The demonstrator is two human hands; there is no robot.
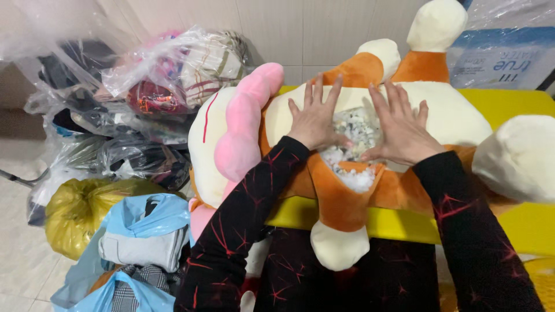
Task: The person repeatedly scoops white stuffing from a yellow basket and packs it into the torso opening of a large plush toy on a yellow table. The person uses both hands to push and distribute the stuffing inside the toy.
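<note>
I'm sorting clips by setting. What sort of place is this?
Probably a home storage corner or small workroom. A big orange-and-cream plush toy lies slit open on a yellow table, clear plastic bags of cloth goods are heaped on a tiled floor.

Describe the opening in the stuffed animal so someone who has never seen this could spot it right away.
Start at the yellow table, where a big orange and cream plush toy lies. The left hand and right hand press flat on its cream belly. The opening is the gap between them, the only spot showing loose white and grey stuffing rather than smooth fabric.
</note>
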